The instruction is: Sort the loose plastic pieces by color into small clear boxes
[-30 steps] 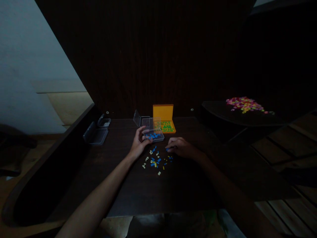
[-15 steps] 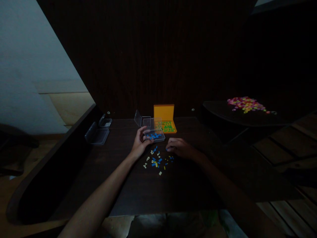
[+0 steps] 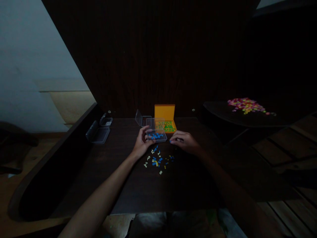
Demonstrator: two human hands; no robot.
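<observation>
My left hand (image 3: 143,141) grips the left side of a clear plastic box (image 3: 162,140) with its lid raised. Several small blue pieces (image 3: 156,136) lie inside it. Just right of the box, my right hand (image 3: 184,141) is closed in a pinch, with a small blue building piece (image 3: 170,141) at its fingertips. On the table in front of both hands is a loose scatter of blue, cream and yellow pieces (image 3: 157,163). Behind the clear box stands an orange case (image 3: 164,112), lid up, with green pieces in its tray, partly seen through the clear lid.
Another open clear box (image 3: 146,121) stands behind my left hand. Two more clear boxes, a larger one (image 3: 101,136) and a smaller one (image 3: 107,122), sit at the left. A heap of colourful pieces (image 3: 247,105) lies on a side shelf at the right. A dark panel (image 3: 148,59) rises behind.
My right hand has lifted away from the scatter, up and slightly right, with a blue piece in its fingers. My left hand and the clear box have shifted slightly right.
</observation>
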